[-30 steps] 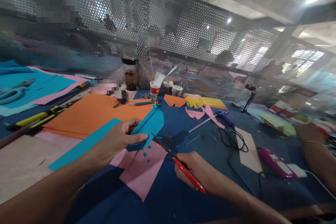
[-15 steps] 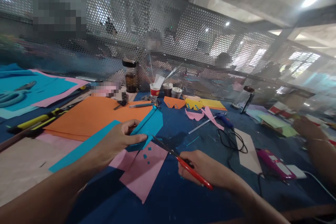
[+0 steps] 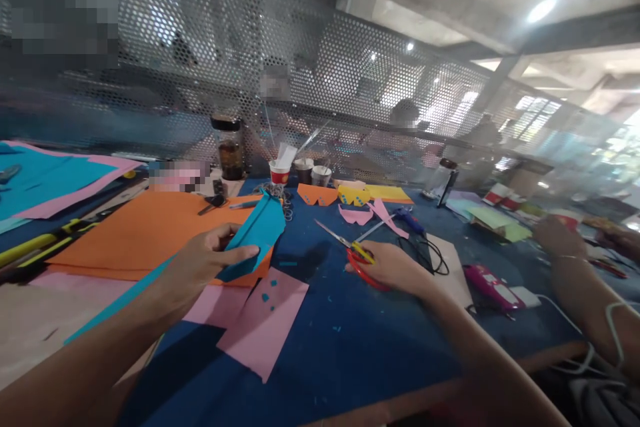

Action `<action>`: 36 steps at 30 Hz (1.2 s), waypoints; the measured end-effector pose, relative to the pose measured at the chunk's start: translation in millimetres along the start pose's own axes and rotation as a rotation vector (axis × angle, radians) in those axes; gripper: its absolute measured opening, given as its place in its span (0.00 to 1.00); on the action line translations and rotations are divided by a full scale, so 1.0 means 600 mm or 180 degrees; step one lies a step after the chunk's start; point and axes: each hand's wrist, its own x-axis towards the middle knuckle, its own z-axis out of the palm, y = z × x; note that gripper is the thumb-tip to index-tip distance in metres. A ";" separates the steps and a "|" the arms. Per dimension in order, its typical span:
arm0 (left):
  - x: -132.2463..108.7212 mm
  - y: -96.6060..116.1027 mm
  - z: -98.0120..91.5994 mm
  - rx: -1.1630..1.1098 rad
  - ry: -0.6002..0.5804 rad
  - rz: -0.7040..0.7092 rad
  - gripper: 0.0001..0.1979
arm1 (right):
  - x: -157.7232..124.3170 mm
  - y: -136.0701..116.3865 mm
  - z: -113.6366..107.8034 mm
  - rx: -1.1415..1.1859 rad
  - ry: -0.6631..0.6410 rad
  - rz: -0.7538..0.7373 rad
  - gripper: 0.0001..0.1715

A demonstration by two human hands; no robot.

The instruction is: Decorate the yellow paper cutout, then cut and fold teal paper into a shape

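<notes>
My left hand [image 3: 215,255] pinches a folded piece of blue paper [image 3: 265,223] between thumb and fingers, above the orange sheets. My right hand [image 3: 393,263] grips a pair of scissors [image 3: 361,260] with red and yellow handles. The scissors' blades point toward the blue paper but stand apart from it. Below the blue paper lies a pink paper [image 3: 283,323] with several tiny blue scraps on it. A thin blue strip [image 3: 288,263] rests on the dark blue table [image 3: 320,373] between my hands.
Orange sheets [image 3: 120,233] and yellow-handled tools [image 3: 35,250] lie left. Cut paper shapes [image 3: 317,195], paper cups [image 3: 279,175] and a dark-lidded jar [image 3: 230,153] line the back. Rightward are a blue glue gun [image 3: 409,219], its black cord, a magenta device [image 3: 493,288] and another person's hand [image 3: 557,237].
The scissors have come away from the blue paper's edge, and their handles have turned in my right hand. My view has swung right. The other person's arm shows more.
</notes>
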 end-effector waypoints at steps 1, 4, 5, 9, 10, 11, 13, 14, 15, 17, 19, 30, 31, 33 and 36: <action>0.001 -0.003 0.001 -0.0025 -0.0045 -0.0045 0.23 | 0.011 0.005 0.004 -0.0302 0.0169 -0.0070 0.21; 0.002 -0.011 0.008 -0.0144 -0.0162 -0.0211 0.27 | 0.051 0.020 0.014 -0.0514 0.0332 -0.0047 0.18; 0.001 -0.013 0.010 -0.0177 -0.0167 -0.0247 0.27 | 0.066 0.024 0.015 -0.0557 0.0338 -0.0088 0.19; -0.002 -0.014 0.019 -0.0343 -0.0224 -0.0399 0.28 | 0.124 0.039 0.015 -0.0610 0.0223 -0.0358 0.16; -0.003 -0.014 0.020 -0.0340 -0.0272 -0.0400 0.28 | 0.137 0.042 0.015 -0.0605 0.0186 -0.0434 0.15; -0.004 -0.013 0.022 -0.0321 -0.0322 -0.0401 0.28 | 0.149 0.045 0.013 -0.0600 0.0145 -0.0508 0.14; -0.006 -0.012 0.023 -0.0253 -0.0387 -0.0393 0.26 | 0.169 0.050 0.011 -0.0585 0.0060 -0.0639 0.12; -0.007 -0.012 0.024 -0.0222 -0.0407 -0.0376 0.25 | 0.176 0.052 0.010 -0.0570 0.0025 -0.0694 0.11; -0.007 -0.012 0.024 -0.0204 -0.0422 -0.0352 0.24 | 0.181 0.054 0.009 -0.0550 -0.0005 -0.0744 0.10; -0.008 -0.014 0.025 -0.0211 -0.0439 -0.0308 0.23 | 0.187 0.058 0.009 -0.0493 -0.0037 -0.0814 0.10; -0.008 -0.017 0.025 -0.0241 -0.0462 -0.0309 0.22 | 0.188 0.061 0.012 -0.0426 -0.0027 -0.0834 0.11; -0.007 -0.030 0.034 -0.0381 -0.0591 -0.0440 0.28 | 0.171 0.041 0.037 -0.0052 0.0643 -0.0757 0.15; -0.008 -0.027 0.034 -0.0378 -0.0616 -0.0448 0.28 | 0.162 0.034 0.035 -0.0010 0.0790 -0.0796 0.15; -0.011 -0.022 0.036 -0.0377 -0.0617 -0.0463 0.27 | 0.139 0.017 0.033 0.0090 0.1127 -0.0835 0.12; -0.012 -0.018 0.040 -0.0342 -0.0656 -0.0514 0.26 | 0.093 -0.018 0.038 0.0310 0.1455 -0.1007 0.10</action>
